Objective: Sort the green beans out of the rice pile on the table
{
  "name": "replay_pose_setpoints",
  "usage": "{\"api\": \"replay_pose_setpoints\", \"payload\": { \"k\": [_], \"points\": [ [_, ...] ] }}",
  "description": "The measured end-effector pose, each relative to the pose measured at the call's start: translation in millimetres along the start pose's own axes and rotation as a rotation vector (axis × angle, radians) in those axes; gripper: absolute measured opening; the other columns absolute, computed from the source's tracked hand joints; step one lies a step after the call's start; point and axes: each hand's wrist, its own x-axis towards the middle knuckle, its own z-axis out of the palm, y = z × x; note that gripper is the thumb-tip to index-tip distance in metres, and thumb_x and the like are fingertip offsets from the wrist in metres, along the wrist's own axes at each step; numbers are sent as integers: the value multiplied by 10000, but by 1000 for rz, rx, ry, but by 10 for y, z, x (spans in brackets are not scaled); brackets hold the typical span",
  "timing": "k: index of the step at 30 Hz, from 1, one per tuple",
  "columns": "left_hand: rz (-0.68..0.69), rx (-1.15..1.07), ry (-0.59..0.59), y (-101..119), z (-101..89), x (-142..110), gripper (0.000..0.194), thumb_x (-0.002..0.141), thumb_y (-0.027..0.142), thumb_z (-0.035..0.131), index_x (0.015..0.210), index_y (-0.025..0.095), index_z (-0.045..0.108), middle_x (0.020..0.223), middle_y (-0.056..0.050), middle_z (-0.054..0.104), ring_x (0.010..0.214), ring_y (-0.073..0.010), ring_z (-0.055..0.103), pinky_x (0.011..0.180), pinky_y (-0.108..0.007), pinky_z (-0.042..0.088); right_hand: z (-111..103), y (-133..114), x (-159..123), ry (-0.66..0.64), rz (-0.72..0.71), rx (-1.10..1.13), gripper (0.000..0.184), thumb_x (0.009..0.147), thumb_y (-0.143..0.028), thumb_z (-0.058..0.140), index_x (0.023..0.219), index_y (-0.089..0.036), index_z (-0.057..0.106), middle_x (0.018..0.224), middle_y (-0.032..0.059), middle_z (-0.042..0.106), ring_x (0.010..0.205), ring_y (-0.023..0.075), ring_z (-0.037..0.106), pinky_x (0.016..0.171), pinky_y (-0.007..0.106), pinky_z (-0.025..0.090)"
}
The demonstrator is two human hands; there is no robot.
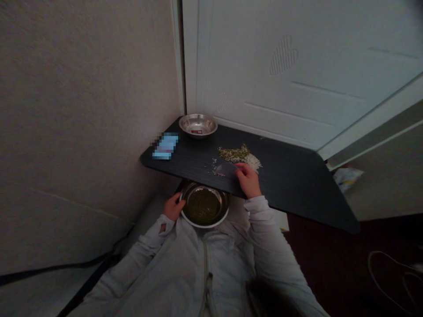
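Note:
On my lap, under the table's near edge, sits a metal bowl (225, 210) with dark green beans (202, 207) inside. My left hand (173, 207) is closed on the left side of its rim. Over the dark table, my right hand (247, 179) pinches a thin, see-through piece of plastic (226, 169); its exact kind is unclear. Just beyond lies a pile of green beans mixed with pale grains (234, 153). Pale grains (254, 163) are heaped beside it, partly behind my right hand. A few loose ones are scattered left of the plastic.
A second metal bowl (198, 131) with a small reddish item in it stands at the table's (297, 189) back left. Near the left edge lies a lit phone (165, 146). A wall borders the left, a white door (244, 57) the back. A cable (380, 255) runs over the floor.

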Motion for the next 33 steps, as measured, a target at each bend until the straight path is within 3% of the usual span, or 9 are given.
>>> {"api": "replay_pose_setpoints", "payload": {
  "k": [14,20,33],
  "points": [
    [2,-8,-1,-28,9,8,343,610,281,407,888,145,554,761,6,597,705,-136,523,661,-222,397,3,3,-11,-60,-9,31,254,622,-229,414,830,-178,550,611,-12,575,546,112,484,564,235,371],
    [-16,1,6,14,-3,-3,357,598,281,406,889,145,561,731,11,598,693,-137,521,656,-225,397,-7,-8,-8,-7,-2,9,260,627,-228,404,840,-173,544,625,-13,580,561,112,486,584,239,369],
    [-15,-12,5,46,-11,-2,375,582,282,401,887,140,566,785,0,616,736,-147,528,691,-233,397,8,9,-15,-121,-31,108,249,614,-218,411,824,-181,539,609,-23,559,573,104,497,569,225,378]
  ]
}}
